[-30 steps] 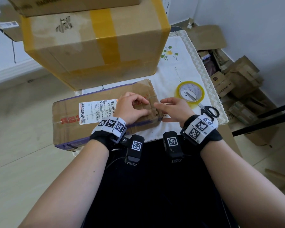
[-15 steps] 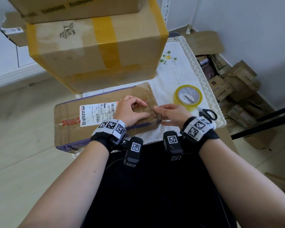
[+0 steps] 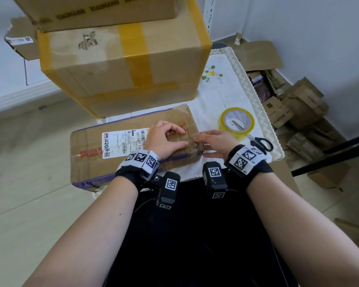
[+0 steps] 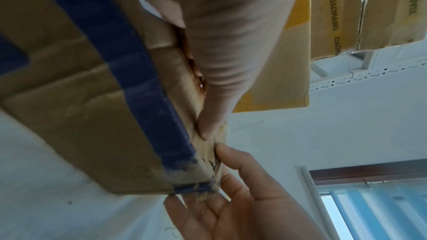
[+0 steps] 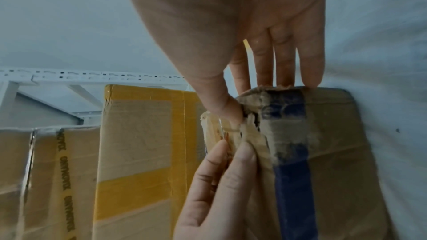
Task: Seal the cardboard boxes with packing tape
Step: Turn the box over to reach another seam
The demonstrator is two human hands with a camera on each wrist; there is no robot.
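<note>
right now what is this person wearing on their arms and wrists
Both forearms are bare, with no sleeves. Each wrist has a black strap carrying white blocks printed with black square-pattern markers: the left wristband and the right wristband. A small black camera unit with its own white marker tag hangs under each wrist; a thin black cable trails from the left one.

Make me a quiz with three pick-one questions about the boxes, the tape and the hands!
1. Where is the tape roll?
A. on the white cloth, right of the flat box
B. on top of the big box
C. on the floor

2. What colour is the stripe on the big box?
A. green
B. yellow
C. pink

3. What is the left hand doing?
A. holding the scissors
B. pressing on the flat box
C. hanging at the side

Answers: 1 A, the roll lies on the cloth by the scissors. 2 B, the stripe is yellow. 3 B, the hand rests on the box by the right hand.
</note>
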